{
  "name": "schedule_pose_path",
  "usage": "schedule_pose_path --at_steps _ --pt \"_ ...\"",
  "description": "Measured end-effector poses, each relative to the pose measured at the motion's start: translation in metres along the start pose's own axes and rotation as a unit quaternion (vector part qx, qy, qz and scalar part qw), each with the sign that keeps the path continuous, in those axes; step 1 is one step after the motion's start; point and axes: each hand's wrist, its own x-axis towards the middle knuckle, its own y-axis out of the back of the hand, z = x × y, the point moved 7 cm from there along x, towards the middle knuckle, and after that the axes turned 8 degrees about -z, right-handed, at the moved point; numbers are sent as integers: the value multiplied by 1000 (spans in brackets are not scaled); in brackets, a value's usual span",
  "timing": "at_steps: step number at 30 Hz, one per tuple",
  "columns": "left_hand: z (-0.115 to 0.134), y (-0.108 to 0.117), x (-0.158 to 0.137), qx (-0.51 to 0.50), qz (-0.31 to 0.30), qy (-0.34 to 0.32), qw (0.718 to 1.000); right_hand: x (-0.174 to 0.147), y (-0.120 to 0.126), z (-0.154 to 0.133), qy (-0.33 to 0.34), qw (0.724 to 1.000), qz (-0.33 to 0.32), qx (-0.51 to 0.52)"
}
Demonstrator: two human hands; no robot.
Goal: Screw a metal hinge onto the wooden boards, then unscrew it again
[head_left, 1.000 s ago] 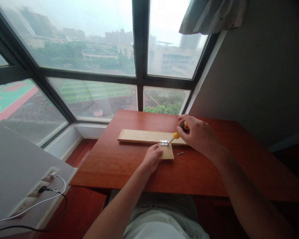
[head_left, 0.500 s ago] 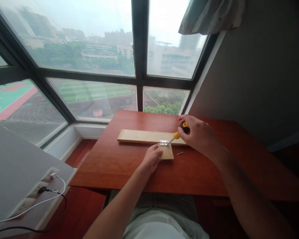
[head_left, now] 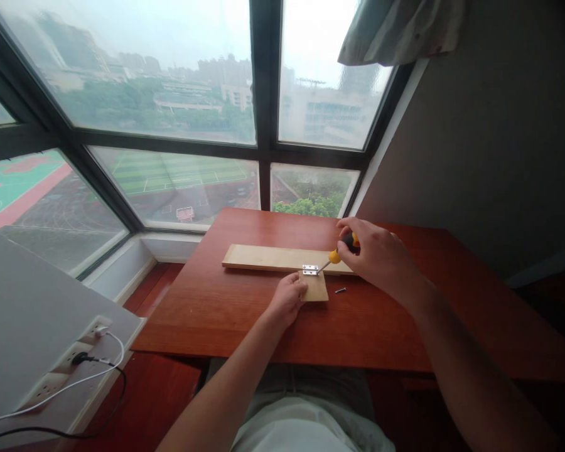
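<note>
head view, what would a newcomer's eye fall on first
Probably the dark-framed glass window across the upper left and middle, with a striped green sports field outside. Below, over the red-brown wooden table, the right hand holds a yellow-and-black screwdriver, its tip at a silver metal hinge. The left hand grips a small pale-wood piece at the hinge.

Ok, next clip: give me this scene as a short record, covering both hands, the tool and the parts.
Left hand: holds the small board by its left side
Right hand: grips the screwdriver
Screwdriver: tip down at the hinge's right end
Hinge: at the small board's far edge, by the long board
Screw: loose on the table
</note>
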Motion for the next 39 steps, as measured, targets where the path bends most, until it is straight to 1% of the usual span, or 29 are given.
schedule_pose_path --at_steps 4,10,12,16,19,28,36,39 --pt "-1 1 0 1 3 1 1000 -3 2 -4 33 999 8 24" --pt "-1 1 1 1 -3 0 1000 1 -1 2 5 1000 -1 11" --pt "-1 1 1 1 1 1 1000 2 -2 2 18 999 -5 30" --pt "0 0 0 3 5 2 1000 3 -1 0 51 997 13 53" --pt "1 0 0 3 8 4 1000 3 -1 -1 61 996 8 61" --pt "1 -1 0 2 3 12 1000 10 -2 0 16 1000 3 4" --pt "1 -1 -1 3 5 11 1000 9 0 -4 35 999 2 19" --pt "3 -3 -3 2 -1 10 1000 10 0 -3 19 1000 11 2"
